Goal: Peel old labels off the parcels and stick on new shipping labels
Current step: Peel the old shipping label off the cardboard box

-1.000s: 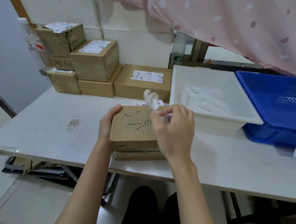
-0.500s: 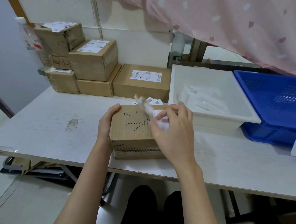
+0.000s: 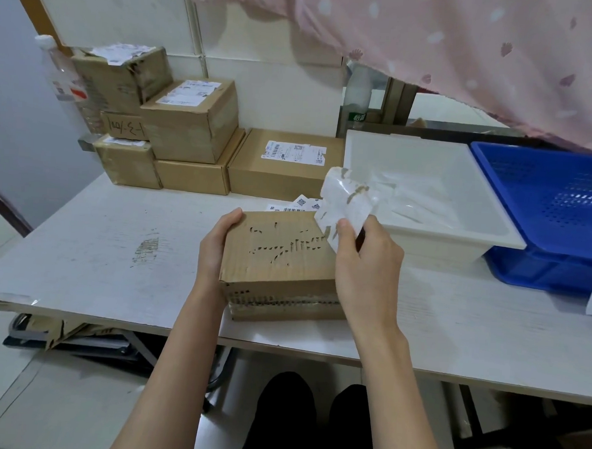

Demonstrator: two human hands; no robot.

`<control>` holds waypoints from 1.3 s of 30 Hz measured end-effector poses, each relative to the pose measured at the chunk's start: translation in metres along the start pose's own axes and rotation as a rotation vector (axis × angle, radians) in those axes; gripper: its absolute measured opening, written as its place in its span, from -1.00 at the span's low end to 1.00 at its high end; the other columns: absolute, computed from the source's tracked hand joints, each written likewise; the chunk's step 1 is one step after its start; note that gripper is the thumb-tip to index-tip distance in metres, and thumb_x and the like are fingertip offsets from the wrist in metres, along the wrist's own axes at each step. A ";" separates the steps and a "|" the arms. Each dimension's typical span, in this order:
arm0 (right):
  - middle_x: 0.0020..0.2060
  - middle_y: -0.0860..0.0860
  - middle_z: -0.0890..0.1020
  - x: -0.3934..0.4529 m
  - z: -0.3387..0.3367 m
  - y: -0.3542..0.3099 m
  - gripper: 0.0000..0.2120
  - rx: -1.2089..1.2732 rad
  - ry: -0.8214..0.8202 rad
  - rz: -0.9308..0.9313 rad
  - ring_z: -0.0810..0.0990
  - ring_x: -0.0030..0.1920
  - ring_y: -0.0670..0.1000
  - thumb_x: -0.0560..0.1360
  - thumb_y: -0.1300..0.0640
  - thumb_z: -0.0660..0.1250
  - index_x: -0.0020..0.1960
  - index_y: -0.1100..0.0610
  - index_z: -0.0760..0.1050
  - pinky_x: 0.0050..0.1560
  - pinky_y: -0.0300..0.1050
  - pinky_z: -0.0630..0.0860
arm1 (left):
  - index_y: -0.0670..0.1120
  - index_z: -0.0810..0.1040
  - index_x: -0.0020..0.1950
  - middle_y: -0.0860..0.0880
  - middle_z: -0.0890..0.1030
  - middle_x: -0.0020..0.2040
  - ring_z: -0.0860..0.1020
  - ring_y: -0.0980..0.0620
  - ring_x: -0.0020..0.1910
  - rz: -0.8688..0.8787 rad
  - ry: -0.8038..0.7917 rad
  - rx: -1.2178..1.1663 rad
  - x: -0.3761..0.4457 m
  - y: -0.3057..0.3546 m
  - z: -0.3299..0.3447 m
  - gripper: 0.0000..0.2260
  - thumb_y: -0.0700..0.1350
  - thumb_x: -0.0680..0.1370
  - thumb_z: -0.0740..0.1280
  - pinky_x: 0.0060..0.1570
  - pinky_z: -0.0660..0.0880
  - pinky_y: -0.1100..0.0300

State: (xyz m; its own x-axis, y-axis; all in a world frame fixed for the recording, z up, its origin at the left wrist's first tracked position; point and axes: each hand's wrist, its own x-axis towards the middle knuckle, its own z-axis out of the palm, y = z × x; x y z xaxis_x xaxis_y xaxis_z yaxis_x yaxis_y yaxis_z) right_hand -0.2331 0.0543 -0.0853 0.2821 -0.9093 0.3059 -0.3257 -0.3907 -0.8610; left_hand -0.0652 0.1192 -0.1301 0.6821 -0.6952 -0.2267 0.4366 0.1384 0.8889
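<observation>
Head view: near the tabletop's front edge, the left hand (image 3: 218, 244) grips the cardboard parcel's (image 3: 278, 268) left side; the right hand (image 3: 364, 262) pinches the peeled old label (image 3: 347, 199), lifted over the parcel's far right corner.

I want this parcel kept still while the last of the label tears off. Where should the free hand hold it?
Grip the parcel by its left wall, coming from the left, as the left hand does: the right hand pulls the old label up and rightward, so a left-side hold opposes it.
</observation>
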 end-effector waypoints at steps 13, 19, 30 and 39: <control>0.00 -0.12 0.36 -0.006 0.000 0.004 -0.34 -0.344 -0.208 -0.251 0.38 0.08 -0.06 0.18 -0.51 0.17 -0.03 0.03 0.30 -0.10 -0.23 0.36 | -0.12 0.62 0.03 -0.13 0.63 -0.07 0.60 -0.11 -0.13 -0.032 -0.006 0.021 0.003 -0.001 -0.003 -0.56 0.15 0.30 0.47 -0.12 0.52 0.03; 0.04 -0.12 0.39 -0.004 -0.006 0.006 -0.38 -0.319 -0.279 -0.264 0.36 0.07 -0.09 0.21 -0.40 0.38 -0.01 0.02 0.28 -0.11 -0.30 0.32 | -0.07 0.59 -0.13 -0.05 0.60 -0.21 0.58 -0.02 -0.27 -0.004 -0.016 0.014 0.004 -0.002 -0.003 -0.75 0.10 0.42 0.41 -0.25 0.49 0.11; -0.08 -0.06 0.51 -0.002 -0.005 0.003 -0.80 0.044 -0.114 -0.028 0.42 -0.08 -0.09 0.62 0.17 0.08 -0.16 0.07 0.38 -0.22 -0.40 0.31 | -0.09 0.59 0.02 -0.14 0.62 0.00 0.60 -0.12 -0.06 -0.016 0.008 0.021 0.004 -0.003 -0.005 -0.63 0.16 0.38 0.41 -0.09 0.52 0.03; -0.48 -0.09 0.45 -0.002 -0.004 -0.004 -0.93 0.282 0.019 0.043 0.37 -0.43 -0.12 0.64 0.10 0.17 -0.01 0.07 0.35 -0.37 -0.28 0.28 | -0.11 0.60 0.04 -0.15 0.63 -0.01 0.60 -0.13 -0.07 -0.040 0.013 0.018 0.004 -0.003 -0.004 -0.58 0.16 0.35 0.42 -0.09 0.52 0.03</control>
State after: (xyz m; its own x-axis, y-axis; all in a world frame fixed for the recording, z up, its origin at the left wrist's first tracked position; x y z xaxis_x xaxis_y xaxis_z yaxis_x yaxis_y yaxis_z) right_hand -0.2359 0.0574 -0.0816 0.2559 -0.9276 0.2723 -0.0723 -0.2992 -0.9514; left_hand -0.0610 0.1187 -0.1355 0.6719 -0.6906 -0.2676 0.4535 0.0980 0.8858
